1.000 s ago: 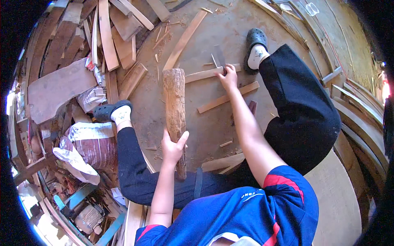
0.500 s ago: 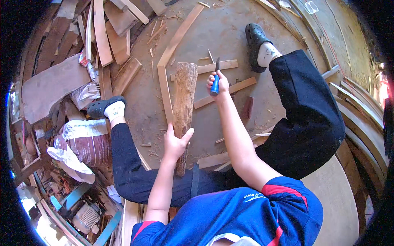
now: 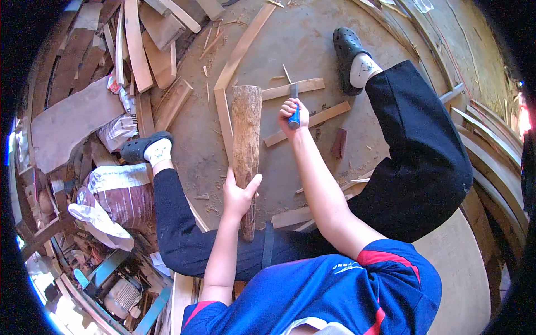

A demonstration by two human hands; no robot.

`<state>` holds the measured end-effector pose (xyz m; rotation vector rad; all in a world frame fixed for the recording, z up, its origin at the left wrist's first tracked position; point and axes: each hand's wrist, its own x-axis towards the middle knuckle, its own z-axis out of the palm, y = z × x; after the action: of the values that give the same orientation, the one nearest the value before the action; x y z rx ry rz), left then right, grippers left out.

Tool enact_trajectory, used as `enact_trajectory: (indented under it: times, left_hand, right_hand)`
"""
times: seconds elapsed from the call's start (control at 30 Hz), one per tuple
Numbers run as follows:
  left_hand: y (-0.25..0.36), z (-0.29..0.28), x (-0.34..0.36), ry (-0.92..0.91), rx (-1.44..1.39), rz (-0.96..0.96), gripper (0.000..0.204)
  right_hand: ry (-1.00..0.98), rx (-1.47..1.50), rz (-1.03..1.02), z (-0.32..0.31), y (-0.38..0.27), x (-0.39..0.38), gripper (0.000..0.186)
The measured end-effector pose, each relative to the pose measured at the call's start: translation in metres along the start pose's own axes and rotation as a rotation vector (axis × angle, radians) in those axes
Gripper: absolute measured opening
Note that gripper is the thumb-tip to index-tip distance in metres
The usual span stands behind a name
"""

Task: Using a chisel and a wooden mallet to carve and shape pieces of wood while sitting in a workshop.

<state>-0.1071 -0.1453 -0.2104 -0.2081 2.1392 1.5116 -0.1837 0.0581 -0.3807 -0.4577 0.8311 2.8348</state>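
The left grip (image 3: 238, 200) clasps a rough wooden billet (image 3: 246, 134). Ahead and to its right, the right grip (image 3: 302, 119) curls round a blue-handled knife (image 3: 294, 116).

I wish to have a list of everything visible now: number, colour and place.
thick wooden piece: one, brown, in left hand
tool: one, blue handle, in right hand
short wood strips: two, light brown, floor near right hand
long wood strips: seemingly two, light brown, floor beyond left hand
dark wedge: one, reddish, right of right hand
piled boards: many, brown, upper left
flat board: one, brown, left
sack: one, white and maroon, left
motor: one, grey, lower left
curved planks: several, brown, right edge
clogs: two, dark, left and right
shirt: one, blue and red, bottom
legs: two, black trousers, either side
left hand: one, bare, centre
right hand: one, bare, right of centre
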Motion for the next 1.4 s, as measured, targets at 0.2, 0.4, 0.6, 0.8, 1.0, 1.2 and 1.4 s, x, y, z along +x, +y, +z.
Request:
enact_trajectory:
  times: [0.2, 0.4, 0.6, 0.8, 1.0, 1.2, 1.4]
  left_hand:
    - [0.002, -0.003, -0.001, -0.008, 0.038, -0.015, 0.049]
    - [0.005, 0.0, -0.002, -0.01, 0.047, -0.017, 0.047]
    - [0.005, 0.001, -0.002, -0.024, 0.024, -0.012, 0.049]
    - [0.003, 0.0, 0.0, -0.02, 0.025, -0.014, 0.051]
    - [0.005, 0.0, -0.001, -0.036, 0.032, -0.046, 0.05]
    - [0.004, 0.0, -0.001, -0.029, 0.038, -0.065, 0.049]
    - [0.0, 0.001, 0.0, -0.018, 0.028, -0.071, 0.049]
  right_hand:
    - [-0.033, 0.083, 0.009, 0.006, -0.003, 0.005, 0.023]
    - [0.032, 0.089, -0.033, 0.017, -0.003, 0.012, 0.024]
    - [0.063, 0.127, -0.003, 0.019, -0.002, 0.013, 0.028]
    - [0.047, 0.11, 0.01, 0.023, -0.001, 0.011, 0.025]
    - [0.06, 0.111, 0.007, 0.026, 0.0, 0.012, 0.027]
    - [0.017, 0.128, -0.003, 0.022, -0.001, 0.014, 0.023]
    - [0.063, 0.118, -0.047, 0.026, -0.001, 0.019, 0.02]
